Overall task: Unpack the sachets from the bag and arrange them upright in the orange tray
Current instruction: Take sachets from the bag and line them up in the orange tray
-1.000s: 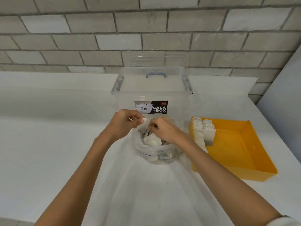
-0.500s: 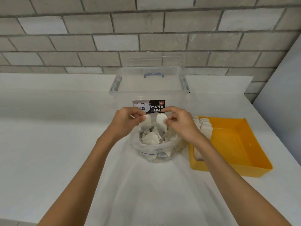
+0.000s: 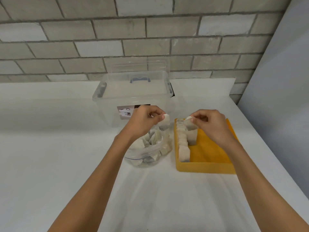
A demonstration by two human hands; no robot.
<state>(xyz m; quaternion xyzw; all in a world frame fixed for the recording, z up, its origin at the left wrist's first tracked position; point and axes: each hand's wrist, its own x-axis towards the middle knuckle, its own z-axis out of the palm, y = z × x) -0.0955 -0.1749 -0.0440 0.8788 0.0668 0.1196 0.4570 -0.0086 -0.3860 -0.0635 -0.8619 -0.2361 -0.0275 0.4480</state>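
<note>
The left hand [image 3: 143, 122] pinches a sachet [image 3: 165, 122] by its top corner, above the right edge of the open bag [image 3: 147, 154]. The bag sits on the counter [image 3: 66, 148] with many more inside. The right hand [image 3: 213, 127] pinches a second sachet [image 3: 189, 124] the same way. It hangs over the back left corner of the tray [image 3: 205, 168], close to the row [image 3: 182, 143] standing upright along the left wall.

From where I stand, the risk lies in the setting down. These sachets look soft and light. Held by a corner, one can swing and land on its side, or nudge the row. The row seems propped by little but the wall and its neighbours, so one knock may topple several onto the tray's bare floor. A loose pinch in the left hand would drop its sachet back into the bag or onto the counter. The bag's slack rim could also slump and spill. The clear box [image 3: 133, 94] behind is out of the way.
</note>
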